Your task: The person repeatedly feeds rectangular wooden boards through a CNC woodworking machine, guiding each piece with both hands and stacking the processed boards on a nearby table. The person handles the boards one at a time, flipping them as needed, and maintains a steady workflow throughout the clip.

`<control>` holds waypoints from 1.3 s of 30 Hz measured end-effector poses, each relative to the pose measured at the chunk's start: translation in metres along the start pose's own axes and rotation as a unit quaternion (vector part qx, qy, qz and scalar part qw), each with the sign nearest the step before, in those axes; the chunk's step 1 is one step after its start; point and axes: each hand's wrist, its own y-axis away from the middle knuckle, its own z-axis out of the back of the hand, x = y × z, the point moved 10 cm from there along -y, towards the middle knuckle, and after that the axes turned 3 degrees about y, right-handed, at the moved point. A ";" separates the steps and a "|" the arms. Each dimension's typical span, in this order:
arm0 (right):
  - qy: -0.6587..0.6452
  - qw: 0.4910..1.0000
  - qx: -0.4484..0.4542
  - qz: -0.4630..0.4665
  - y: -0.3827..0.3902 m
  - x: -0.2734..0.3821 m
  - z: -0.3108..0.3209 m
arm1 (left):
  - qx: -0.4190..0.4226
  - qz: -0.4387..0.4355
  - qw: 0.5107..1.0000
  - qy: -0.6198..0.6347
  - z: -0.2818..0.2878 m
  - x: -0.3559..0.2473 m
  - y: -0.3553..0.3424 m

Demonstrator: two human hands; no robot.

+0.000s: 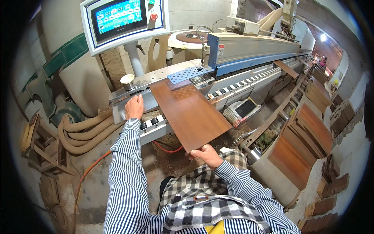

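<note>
Brown board (191, 117) slants lengthwise, far end leftward.

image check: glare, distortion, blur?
Head view: upper-right lamp is blown out; the brown board has a dotted sheen beside the blue perforated plate. Head view: black corners, edges bowing near the rim. Head view: left hand and right hand look reasonably sharp.

Brown board (193, 121) in right fingers (205, 148)
</note>
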 end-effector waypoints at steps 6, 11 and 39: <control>-0.012 0.998 -0.056 0.026 0.007 0.005 0.039 | 0.005 -0.001 1.000 0.006 -0.002 0.000 -0.001; -0.049 0.992 -0.114 0.024 0.012 -0.001 0.077 | 0.008 -0.001 1.000 0.001 -0.003 -0.001 -0.001; 0.059 0.511 -0.844 0.153 0.544 -0.081 0.423 | 0.019 -0.002 1.000 -0.022 -0.013 0.002 -0.003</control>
